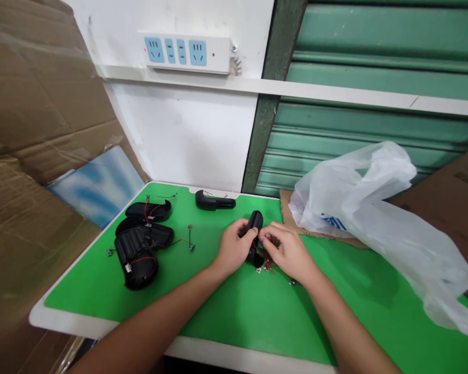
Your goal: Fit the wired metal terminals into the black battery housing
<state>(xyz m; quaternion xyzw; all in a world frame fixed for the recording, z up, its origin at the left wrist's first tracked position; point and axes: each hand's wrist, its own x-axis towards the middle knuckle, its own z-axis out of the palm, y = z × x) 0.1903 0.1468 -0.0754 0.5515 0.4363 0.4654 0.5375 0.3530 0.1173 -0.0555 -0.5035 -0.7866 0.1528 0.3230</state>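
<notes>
My left hand [236, 245] is closed around a black plastic housing [256, 220], its thumb lying across the top. The housing stands at a slant over the green mat, its curved end toward me. At its right side, my right hand [283, 244] pinches a thin red wire [262, 235] between thumb and fingertips. Just below the hands lies a small tangle of red wires with metal connectors [269, 266]. Another small metal part [293, 282] rests under my right wrist. The inside of the held housing is partly hidden by my fingers.
Several black housings with red wires [140, 254] are piled on the left of the green mat [218, 317]. One more housing [215, 201] lies at the back. A loose wired connector [191, 238] sits between. A white plastic bag [347, 192] and cardboard [31, 104] flank the table.
</notes>
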